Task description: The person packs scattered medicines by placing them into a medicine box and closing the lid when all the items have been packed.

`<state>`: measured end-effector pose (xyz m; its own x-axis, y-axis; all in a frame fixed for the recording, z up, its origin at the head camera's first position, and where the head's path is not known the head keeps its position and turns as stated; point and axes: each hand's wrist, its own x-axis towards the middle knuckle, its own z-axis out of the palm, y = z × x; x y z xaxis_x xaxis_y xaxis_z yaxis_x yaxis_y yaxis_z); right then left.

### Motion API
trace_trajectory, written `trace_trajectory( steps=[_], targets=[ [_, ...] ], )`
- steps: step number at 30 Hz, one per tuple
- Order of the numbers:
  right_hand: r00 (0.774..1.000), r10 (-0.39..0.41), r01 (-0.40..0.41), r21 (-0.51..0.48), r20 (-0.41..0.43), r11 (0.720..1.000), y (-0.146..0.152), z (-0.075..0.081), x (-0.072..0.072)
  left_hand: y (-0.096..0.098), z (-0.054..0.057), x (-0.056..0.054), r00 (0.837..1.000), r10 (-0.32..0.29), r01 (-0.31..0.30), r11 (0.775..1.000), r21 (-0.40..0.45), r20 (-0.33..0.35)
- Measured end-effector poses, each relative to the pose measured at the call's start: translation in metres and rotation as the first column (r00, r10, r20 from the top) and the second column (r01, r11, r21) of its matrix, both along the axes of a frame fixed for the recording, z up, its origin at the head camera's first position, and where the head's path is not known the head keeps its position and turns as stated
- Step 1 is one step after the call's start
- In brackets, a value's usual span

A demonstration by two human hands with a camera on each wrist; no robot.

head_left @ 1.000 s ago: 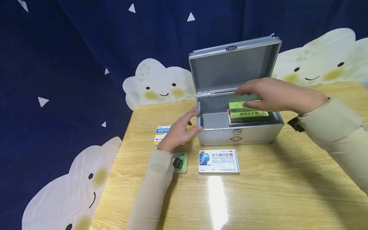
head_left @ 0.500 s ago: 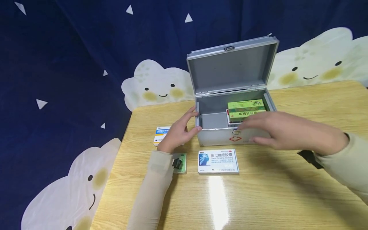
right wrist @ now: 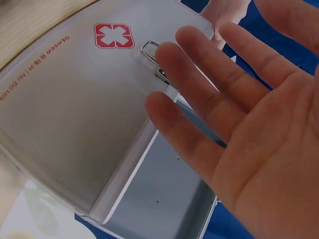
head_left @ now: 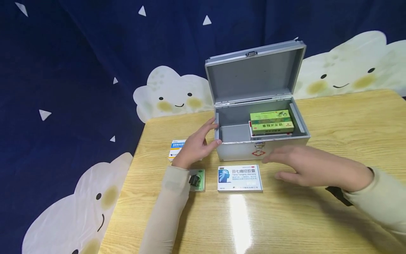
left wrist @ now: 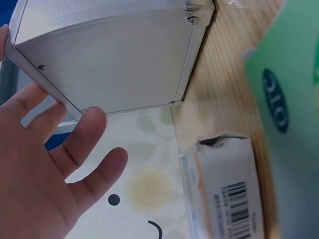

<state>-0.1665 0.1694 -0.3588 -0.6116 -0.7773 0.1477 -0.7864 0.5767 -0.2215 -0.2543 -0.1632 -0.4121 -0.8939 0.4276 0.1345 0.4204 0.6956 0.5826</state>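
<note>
A silver metal first-aid box [head_left: 234, 150] stands on the table with its lid raised. Inside at the right lies a green medicine box [head_left: 271, 121] on top of a white one. My left hand [head_left: 196, 146] rests at the box's left rim, its fingers relaxed; the left wrist view shows two fingers at the rim and two apart from it. My right hand [head_left: 312, 167] is empty, fingers loosely extended, in front of the case's right half. Left of it lies a flat white-and-blue medicine box [head_left: 240, 178]. Its palm [right wrist: 274, 144] faces the right wrist camera.
Beside my left forearm lie a white, blue and orange medicine box [head_left: 176, 150] and a green medicine box [head_left: 200, 181], both partly hidden. The wooden table [head_left: 285, 225] ends at a dark blue curtain [head_left: 79, 88] with cloud prints.
My right hand has come out of the first-aid box, away from the green medicine box, and down toward the table's front. The left hand stays at the rim.
</note>
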Motion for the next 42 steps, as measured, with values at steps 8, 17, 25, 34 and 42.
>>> trace_trajectory(
  steps=[8,17,25,34,42],
  targets=[
    [1.0,-0.005,0.006,-0.011,0.02,1.0,0.001,-0.008,0.004,-0.002,0.01,-0.003,0.999,-0.016,0.012,0.997,-0.078,-0.051],
    [0.998,0.038,-0.042,-0.078,-0.042,0.996,-0.008,-0.031,0.001,0.001,0.014,-0.003,1.0,-0.022,0.022,0.998,-0.061,-0.007],
    [1.0,0.03,-0.029,-0.024,0.009,0.999,-0.021,-0.045,-0.002,-0.002,0.011,0.0,1.0,-0.015,0.016,0.999,-0.048,0.018],
    [0.999,0.046,-0.045,-0.017,0.026,0.999,-0.037,-0.047,-0.009,-0.002,0.012,-0.003,1.0,-0.013,0.015,0.998,-0.067,0.023],
    [0.995,0.042,-0.043,0.017,0.085,0.999,-0.052,-0.052,-0.011,-0.002,0.014,-0.002,0.999,-0.015,0.017,0.997,-0.072,0.035]
  ],
)
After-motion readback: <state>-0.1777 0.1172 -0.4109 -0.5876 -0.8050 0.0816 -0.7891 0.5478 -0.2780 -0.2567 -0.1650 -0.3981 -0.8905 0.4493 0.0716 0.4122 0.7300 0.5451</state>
